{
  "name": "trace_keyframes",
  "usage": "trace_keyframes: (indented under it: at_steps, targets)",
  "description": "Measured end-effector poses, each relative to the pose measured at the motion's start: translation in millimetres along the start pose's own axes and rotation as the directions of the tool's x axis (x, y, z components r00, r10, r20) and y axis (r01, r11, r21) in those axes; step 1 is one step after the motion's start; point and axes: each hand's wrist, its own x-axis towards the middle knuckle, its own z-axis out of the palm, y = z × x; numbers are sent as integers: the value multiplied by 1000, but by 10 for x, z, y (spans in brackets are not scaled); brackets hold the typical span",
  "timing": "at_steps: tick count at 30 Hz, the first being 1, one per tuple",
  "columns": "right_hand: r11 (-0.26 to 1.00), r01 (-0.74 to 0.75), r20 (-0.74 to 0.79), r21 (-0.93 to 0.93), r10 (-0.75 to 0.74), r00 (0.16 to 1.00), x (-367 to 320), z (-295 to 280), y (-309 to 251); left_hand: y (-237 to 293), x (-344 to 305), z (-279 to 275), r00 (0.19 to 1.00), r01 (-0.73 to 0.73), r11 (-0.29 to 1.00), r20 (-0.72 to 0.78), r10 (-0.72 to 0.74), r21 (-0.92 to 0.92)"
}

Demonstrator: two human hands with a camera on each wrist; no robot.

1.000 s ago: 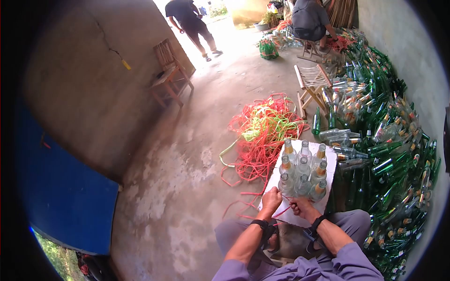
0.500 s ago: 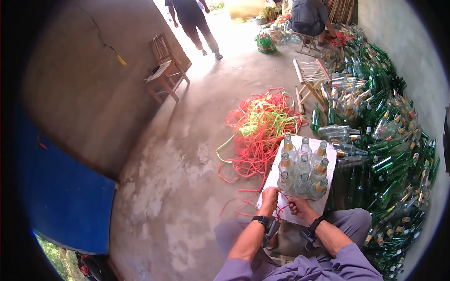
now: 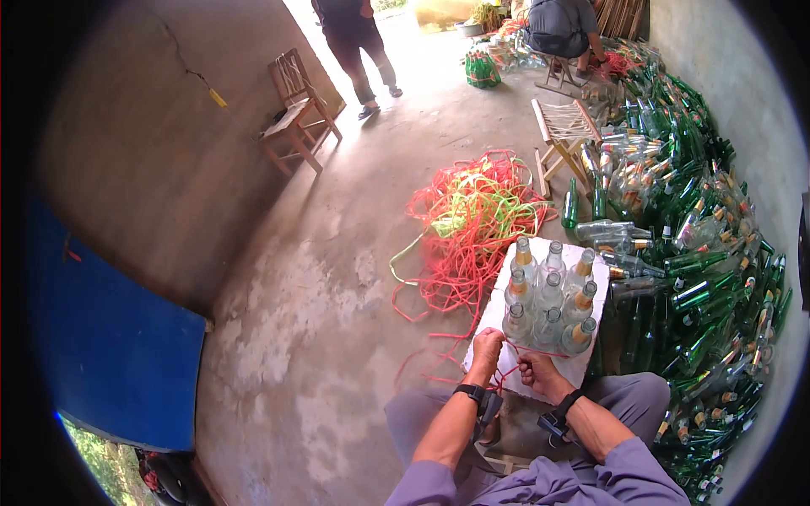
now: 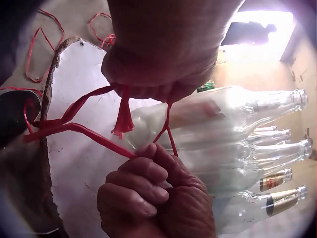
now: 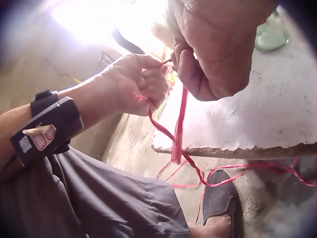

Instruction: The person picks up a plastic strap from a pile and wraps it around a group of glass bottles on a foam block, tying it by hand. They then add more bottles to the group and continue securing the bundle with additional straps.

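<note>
Several clear glass bottles (image 3: 549,297), some with gold neck labels, stand upright in tight rows on a white board (image 3: 591,257). At their near side, my left hand (image 3: 486,352) grips a red plastic twine (image 4: 94,133) with curled fingers. Close to its right, my right hand (image 3: 542,374) pinches the same twine between thumb and forefinger. In the left wrist view, two strands cross between the hands beside the bottles, and a frayed end hangs below the left fingers. Loose twine drops past the board's edge in the right wrist view.
A tangled heap of red and yellow-green twine (image 3: 472,228) lies on the floor beyond the board. Loose green and clear bottles (image 3: 700,291) pile along the right wall. A folding stool (image 3: 564,126) and a wooden chair (image 3: 295,118) stand farther off. Two other people are at the back.
Both hands keep hold of the twine near the bottles; the left has shifted slightly away from the body. The person by the doorway has stepped and turned.
</note>
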Motion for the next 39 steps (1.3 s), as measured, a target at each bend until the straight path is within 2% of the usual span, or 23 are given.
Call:
trace_keyframes:
  at_steps: [3,13,22,25,28,33,36,39]
  targets:
    - [1000,-2,-8,-4,2,1000,-17,8,-4,11,2,-21,999,15,1000,44,-14,-3]
    - [1000,1,-21,-24,-2,1000,-33,33,-1,14,-15,-35,998,31,999,58,-32,14]
    - [1000,8,0,-9,-8,1000,-24,16,13,-24,25,-74,997,-19,995,79,12,94]
    - [1000,12,-9,-11,-12,1000,-26,21,17,25,4,-66,987,-60,993,156,44,100]
    - [1000,24,-9,-19,-24,1000,-55,39,14,38,-20,-48,992,9,988,120,-27,152]
    - [999,33,-12,-22,-33,999,-86,75,8,46,-14,-56,983,-42,982,181,7,186]
    - [1000,26,-23,-10,-26,999,-86,77,14,44,-12,-38,985,-99,969,158,64,226]
    - [999,44,-14,-23,-44,999,-66,67,32,66,-17,-35,989,-92,949,137,52,302]
